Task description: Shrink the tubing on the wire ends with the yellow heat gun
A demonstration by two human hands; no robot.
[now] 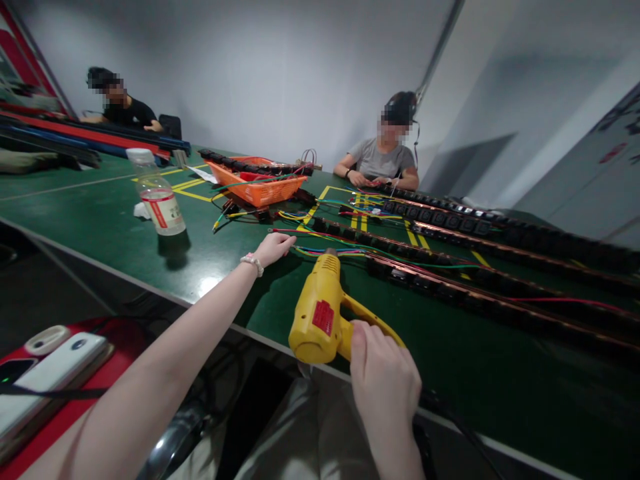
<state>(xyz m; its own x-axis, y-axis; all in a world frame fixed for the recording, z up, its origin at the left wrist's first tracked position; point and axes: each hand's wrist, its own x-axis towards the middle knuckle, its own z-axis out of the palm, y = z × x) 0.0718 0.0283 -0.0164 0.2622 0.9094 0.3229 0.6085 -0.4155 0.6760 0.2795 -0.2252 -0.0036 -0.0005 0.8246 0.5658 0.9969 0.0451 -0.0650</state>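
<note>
My right hand is wrapped round the handle of a yellow heat gun with a red label, its nozzle pointing away over the green table. My left hand, with a bracelet at the wrist, reaches forward and rests its fingers on a bundle of coloured wires just ahead of the nozzle. Whether the fingers pinch a wire is hidden. Long black power strips with copper bars lie to the right of the wires.
A clear plastic bottle stands at the left. An orange basket with parts sits behind the wires. One person sits across the table, another at the far left. White devices lie on a red surface by my left arm.
</note>
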